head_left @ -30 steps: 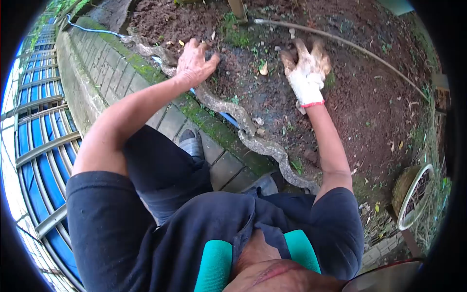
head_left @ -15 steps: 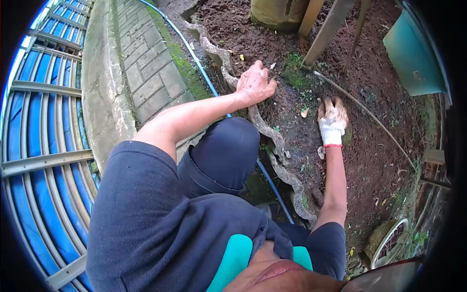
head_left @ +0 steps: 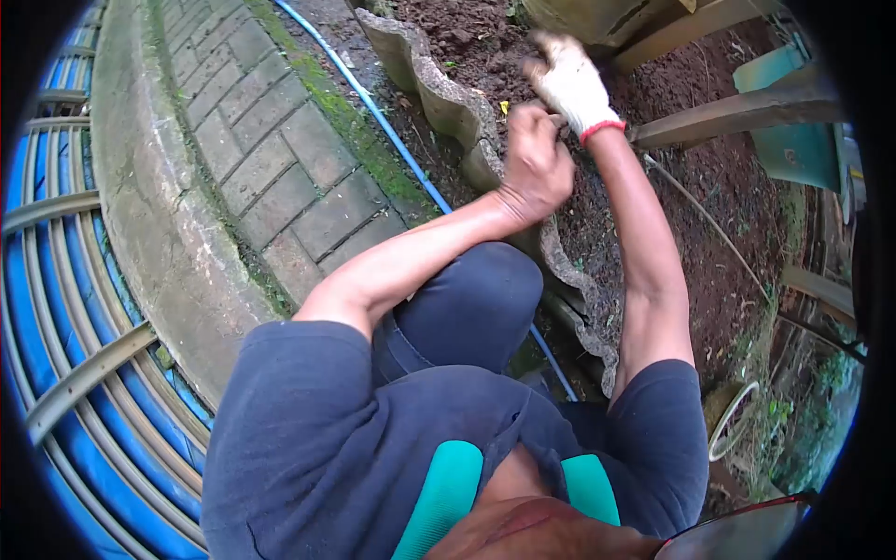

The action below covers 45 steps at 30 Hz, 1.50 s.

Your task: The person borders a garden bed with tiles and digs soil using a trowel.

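My left hand (head_left: 539, 163) is bare and closed, knuckles up, above the wavy edging sheet (head_left: 457, 103). Whatever its fingers hold, if anything, is too small or hidden to make out. Just beyond it, my right hand (head_left: 571, 86) wears a white knitted glove with a red cuff and brown soil on the fingers. The gloved fingers point left, apart and slightly blurred, with nothing visible in them. Both hands are close together over dark soil (head_left: 471, 47). A small yellow leaf (head_left: 504, 107) shows beside my left hand.
A blue hose (head_left: 373, 107) runs along the edging beside a mossy brick path (head_left: 271, 177). Wooden posts (head_left: 728, 117) slant in from the right, near a green sheet (head_left: 793, 159). A thin stick (head_left: 709, 224) and a round pot (head_left: 733, 420) are at right.
My gloved right hand has lifted off the soil and moved up and left, close to my left hand. My left hand has curled closed and moved slightly right. The view has shifted.
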### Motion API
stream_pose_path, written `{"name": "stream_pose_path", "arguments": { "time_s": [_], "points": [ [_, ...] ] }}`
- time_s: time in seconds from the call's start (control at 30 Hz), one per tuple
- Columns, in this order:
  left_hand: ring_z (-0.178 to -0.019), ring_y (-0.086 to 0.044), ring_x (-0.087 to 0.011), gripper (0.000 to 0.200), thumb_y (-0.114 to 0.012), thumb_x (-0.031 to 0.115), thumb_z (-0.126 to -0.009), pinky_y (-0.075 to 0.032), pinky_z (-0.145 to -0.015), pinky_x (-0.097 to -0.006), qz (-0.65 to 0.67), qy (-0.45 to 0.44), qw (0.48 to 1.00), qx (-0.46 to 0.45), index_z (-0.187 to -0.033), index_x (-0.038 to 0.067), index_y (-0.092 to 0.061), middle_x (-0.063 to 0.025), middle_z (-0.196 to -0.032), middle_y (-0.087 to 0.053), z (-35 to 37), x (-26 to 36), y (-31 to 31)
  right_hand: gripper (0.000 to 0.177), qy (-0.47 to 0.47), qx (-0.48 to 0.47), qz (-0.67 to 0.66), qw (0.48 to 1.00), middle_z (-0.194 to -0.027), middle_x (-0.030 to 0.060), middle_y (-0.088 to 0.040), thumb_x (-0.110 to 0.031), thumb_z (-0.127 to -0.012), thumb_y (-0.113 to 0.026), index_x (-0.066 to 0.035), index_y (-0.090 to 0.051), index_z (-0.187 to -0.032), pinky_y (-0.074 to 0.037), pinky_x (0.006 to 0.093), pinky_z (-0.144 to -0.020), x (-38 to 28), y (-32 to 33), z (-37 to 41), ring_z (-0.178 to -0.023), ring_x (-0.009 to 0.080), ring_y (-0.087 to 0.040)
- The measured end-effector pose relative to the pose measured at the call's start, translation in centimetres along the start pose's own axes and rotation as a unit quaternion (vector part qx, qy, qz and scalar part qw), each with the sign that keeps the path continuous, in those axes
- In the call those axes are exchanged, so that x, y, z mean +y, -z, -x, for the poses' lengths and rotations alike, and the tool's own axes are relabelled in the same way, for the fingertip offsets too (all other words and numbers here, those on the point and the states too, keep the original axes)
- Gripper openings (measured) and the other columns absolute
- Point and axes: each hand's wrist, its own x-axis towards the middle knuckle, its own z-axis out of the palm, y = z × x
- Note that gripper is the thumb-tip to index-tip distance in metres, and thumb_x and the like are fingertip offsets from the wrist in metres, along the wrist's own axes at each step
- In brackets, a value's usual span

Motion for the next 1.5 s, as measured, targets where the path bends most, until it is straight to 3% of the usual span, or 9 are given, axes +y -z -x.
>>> {"name": "stream_pose_path", "arguments": {
  "time_s": [0.13,0.33,0.73,1.0,1.07,1.1,1.27,1.33,1.5],
  "points": [
    [-0.101,-0.047,-0.0311,0.030,-0.061,0.001,-0.078,-0.037,-0.096,-0.0454,-0.268,-0.008,0.955,0.122,-0.108,-0.003,-0.060,-0.0174,-0.103,-0.048,-8.4,-8.0,7.2,0.030,-0.012,-0.400,-0.113,0.909,-0.112,0.0152,-0.069,-0.025,-0.084,-0.063,-0.009,-0.075,-0.106,-0.050,0.0424,-0.097,-1.7,0.6,4.4,-0.109,0.0320,-0.064],
    [-0.110,-0.045,-0.0372,0.042,-0.058,0.007,-0.091,-0.038,-0.098,-0.0469,-0.333,0.101,0.927,0.137,-0.132,0.000,-0.050,-0.0233,-0.117,-0.044,-10.2,-14.9,7.0,0.028,0.203,-0.160,-0.022,0.966,-0.114,0.0140,-0.068,-0.015,-0.084,-0.066,-0.012,-0.072,-0.112,-0.050,0.0397,-0.096,0.5,-6.5,-2.2,-0.110,0.0323,-0.063],
    [-0.113,-0.040,-0.0288,0.046,-0.063,-0.008,-0.080,-0.033,-0.100,-0.0383,-0.252,0.019,0.958,0.138,-0.125,-0.007,-0.051,-0.0161,-0.119,-0.035,-10.2,-14.5,7.2,0.069,-0.250,0.170,0.264,0.916,-0.143,0.0233,-0.042,-0.049,-0.080,-0.065,-0.007,-0.054,-0.134,-0.039,0.0587,-0.098,-0.6,-6.7,2.4,-0.119,0.0439,-0.049],
    [-0.106,-0.041,-0.0313,0.029,-0.058,-0.001,-0.083,-0.036,-0.091,-0.0429,-0.230,0.070,0.966,0.094,-0.111,-0.008,-0.054,-0.0182,-0.113,-0.037,-10.4,-16.3,7.6,0.052,-0.037,0.069,-0.018,0.997,-0.143,0.0221,-0.047,-0.033,-0.084,-0.064,-0.012,-0.060,-0.132,-0.037,0.0538,-0.109,-3.6,-4.7,2.0,-0.132,0.0433,-0.044],
    [-0.105,-0.043,-0.0330,0.031,-0.060,0.002,-0.082,-0.038,-0.090,-0.0441,-0.302,0.070,0.945,0.105,-0.111,-0.007,-0.056,-0.0207,-0.111,-0.040,-9.0,-13.8,6.4,0.054,-0.110,-0.061,0.170,0.977,-0.147,0.0235,-0.044,-0.035,-0.085,-0.064,-0.007,-0.060,-0.131,-0.039,0.0504,-0.109,-3.7,0.9,2.8,-0.132,0.0421,-0.046],
    [-0.104,-0.045,-0.0338,0.033,-0.061,0.003,-0.081,-0.039,-0.090,-0.0447,-0.351,0.059,0.930,0.092,-0.112,-0.006,-0.056,-0.0219,-0.110,-0.041,-7.8,-12.2,5.5,0.058,-0.060,0.138,0.246,0.958,-0.131,0.0225,-0.048,-0.045,-0.080,-0.059,-0.010,-0.057,-0.126,-0.039,0.0553,-0.101,2.3,-5.1,3.6,-0.120,0.0413,-0.048],
    [-0.101,-0.049,-0.0343,0.030,-0.062,0.009,-0.083,-0.042,-0.086,-0.0440,-0.404,0.033,0.908,0.101,-0.107,-0.005,-0.051,-0.0226,-0.110,-0.045,-5.6,-11.7,4.2,0.062,-0.328,0.054,0.078,0.940,-0.131,0.0240,-0.055,-0.052,-0.085,-0.058,-0.002,-0.062,-0.122,-0.042,0.0513,-0.102,10.0,-1.4,-0.1,-0.121,0.0420,-0.054],
    [-0.097,-0.052,-0.0310,0.031,-0.062,0.007,-0.084,-0.045,-0.081,-0.0404,0.004,0.308,0.919,0.247,-0.110,-0.003,-0.049,-0.0201,-0.109,-0.045,-6.6,-14.4,3.9,0.051,-0.349,0.096,0.147,0.921,-0.102,0.0214,-0.068,-0.048,-0.085,-0.057,-0.003,-0.069,-0.104,-0.049,0.0485,-0.087,7.8,-0.8,0.2,-0.105,0.0378,-0.064],
    [-0.094,-0.054,-0.0267,0.022,-0.060,0.004,-0.087,-0.046,-0.083,-0.0377,-0.363,0.099,0.919,0.112,-0.109,0.003,-0.057,-0.0148,-0.106,-0.046,-5.9,-13.2,4.1,0.051,-0.320,-0.008,-0.015,0.947,-0.139,0.0321,-0.045,-0.031,-0.084,-0.057,0.002,-0.062,-0.122,-0.039,0.0560,-0.103,0.9,-3.0,-0.7,-0.123,0.0446,-0.048]
  ]
}}
